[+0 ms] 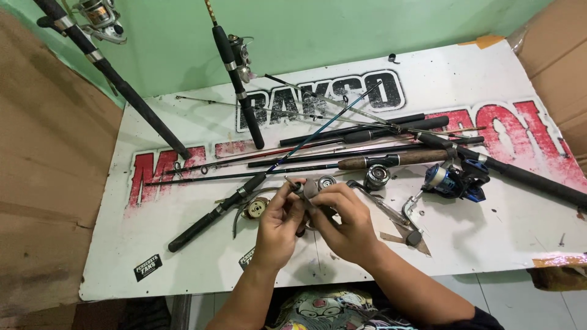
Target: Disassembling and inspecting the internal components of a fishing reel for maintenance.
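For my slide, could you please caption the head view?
Both hands, left hand and right hand, hold a small reel part above a rod-strewn white board.

White-red signboard point(489, 201), 2 black stickers point(147, 267)

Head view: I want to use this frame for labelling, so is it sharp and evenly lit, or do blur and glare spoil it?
Head view: light is even and soft, shadows faint; the white board shows no harsh glare; both hands, left hand and right hand, look slightly soft; edges bow from the wide lens.
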